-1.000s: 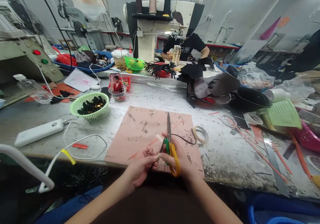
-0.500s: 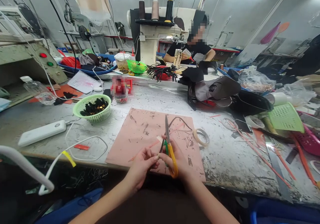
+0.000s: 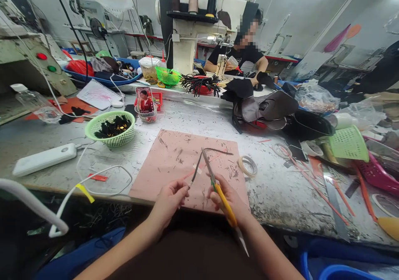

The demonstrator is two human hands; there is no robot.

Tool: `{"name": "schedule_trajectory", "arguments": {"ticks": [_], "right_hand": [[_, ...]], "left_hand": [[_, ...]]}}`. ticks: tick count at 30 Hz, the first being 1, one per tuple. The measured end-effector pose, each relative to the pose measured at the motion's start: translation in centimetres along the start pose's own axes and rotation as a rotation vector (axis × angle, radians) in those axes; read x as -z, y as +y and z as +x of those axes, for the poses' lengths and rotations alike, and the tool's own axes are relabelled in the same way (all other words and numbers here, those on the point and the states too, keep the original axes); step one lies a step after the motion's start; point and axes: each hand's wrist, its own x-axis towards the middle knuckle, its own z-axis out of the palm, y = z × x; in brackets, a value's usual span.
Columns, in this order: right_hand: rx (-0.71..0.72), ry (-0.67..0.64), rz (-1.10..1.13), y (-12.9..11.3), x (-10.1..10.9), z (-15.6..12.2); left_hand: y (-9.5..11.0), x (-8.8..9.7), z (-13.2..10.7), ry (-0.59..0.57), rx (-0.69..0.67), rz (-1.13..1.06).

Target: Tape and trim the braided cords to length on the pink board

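My left hand [image 3: 170, 196] pinches the lower end of a thin dark strip [image 3: 196, 171] between thumb and fingers. From there the strip slants up to the blade tips, bends, and runs right over the pink board [image 3: 174, 163]. In my right hand [image 3: 229, 196] is a pair of scissors [image 3: 208, 167] with yellow and green handles, blades pointing up and left. The blades look nearly closed, their tips at the strip's bend; whether they touch it I cannot tell. A pale pointed tip sticks out below the yellow handle. A tape roll [image 3: 247, 166] lies at the board's right edge.
A green basket of black pieces [image 3: 110, 136], a white power strip [image 3: 45, 159] and a phone [image 3: 145, 102] stand left. Dark leather parts [image 3: 264, 109], a steel ruler [image 3: 335, 205] and orange strips are right. Across the table, a person [image 3: 241, 57] sits by a sewing machine [image 3: 183, 43].
My hands have moved apart, the left one going left with the strip's end. More of the strip shows between hand and blades. The scissors have tilted left.
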Motion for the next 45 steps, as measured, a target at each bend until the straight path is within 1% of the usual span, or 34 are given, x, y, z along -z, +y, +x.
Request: {"name": "schedule_trajectory", "arguments": {"ticks": [2, 5, 7, 9, 14, 18, 23, 30, 36, 40, 45], "right_hand": [[0.021, -0.110, -0.191, -0.3, 0.9, -1.8], [0.026, -0.206, -0.404, -0.9, 1.5, -4.0], [0.009, -0.232, -0.449, -1.1, 1.5, -4.7], [-0.006, -0.245, -0.446, -1.2, 1.2, -4.9], [0.017, -0.266, -0.393, -1.2, 0.5, -4.1], [0.010, -0.286, -0.364, -1.3, 0.1, -3.8], [0.021, -0.294, -0.355, -1.3, 0.0, -3.7], [0.019, -0.270, -0.369, -1.4, -0.4, -3.4], [0.020, -0.266, -0.363, -1.3, -0.8, -3.0], [0.012, -0.258, -0.391, -1.4, -1.6, -1.4], [0.023, -0.275, -0.439, -1.4, -4.0, 2.3]], "left_hand": [[0.3, 0.2, -0.1, 0.005, 0.005, -0.014], [0.7, 0.5, -0.3, 0.010, 0.012, -0.036], [0.9, 0.6, -0.5, 0.012, 0.014, -0.043], [1.1, 0.6, -0.6, 0.010, 0.005, -0.035], [1.0, 0.6, -0.6, -0.031, -0.037, -0.006], [0.9, 0.8, -0.6, -0.049, -0.037, -0.002], [1.0, 0.9, -0.7, -0.041, -0.023, -0.025], [1.0, 1.1, -0.6, -0.025, -0.042, -0.051], [1.3, 1.4, -0.5, 0.015, -0.047, -0.074], [1.4, 2.5, 0.2, 0.075, -0.069, -0.101], [1.4, 5.3, 1.6, 0.218, -0.138, -0.150]]}}
